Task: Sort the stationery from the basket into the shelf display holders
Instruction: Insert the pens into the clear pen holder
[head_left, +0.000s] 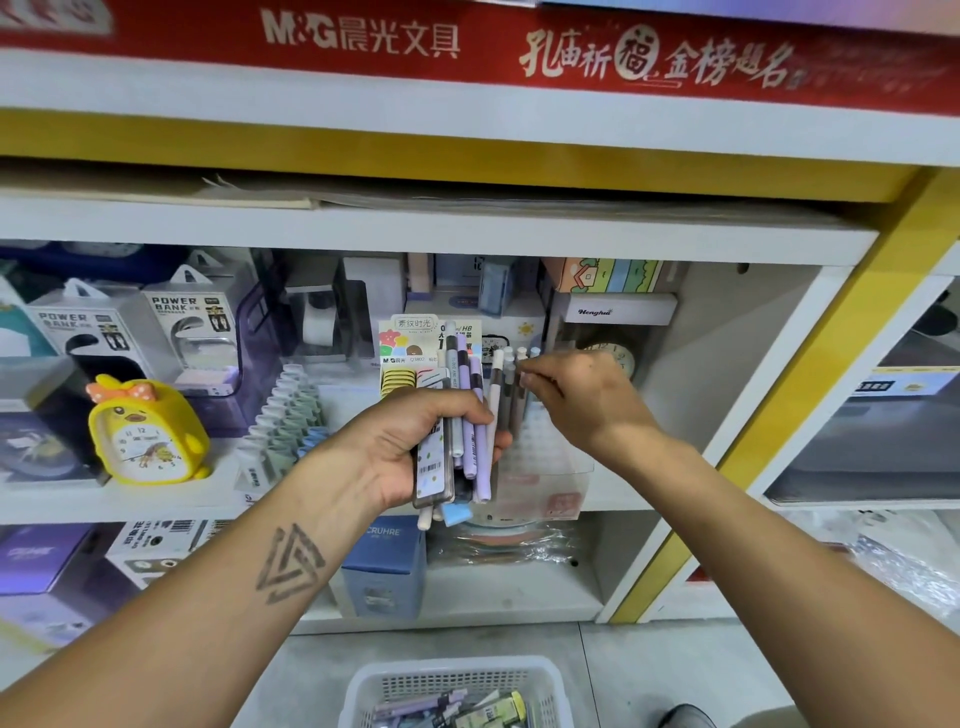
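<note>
Shelf (441, 228): white shop shelving is displaying stock.
Left hand (415, 447): gripping a mixed bundle of pastel pens (467, 415), keeping stock ready.
Right hand (582, 400): pinching one grey pen (511, 395), seemingly slotting it into the clear plastic holder (545, 467).

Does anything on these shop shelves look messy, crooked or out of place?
Mostly tidy. One oddity: the yellow chick clock sits tilted rather than square on its shelf. The left hand grips a loose, uneven bundle of pens and packets, ends sticking out at different heights. The basket on the floor holds a jumble of stationery.
</note>
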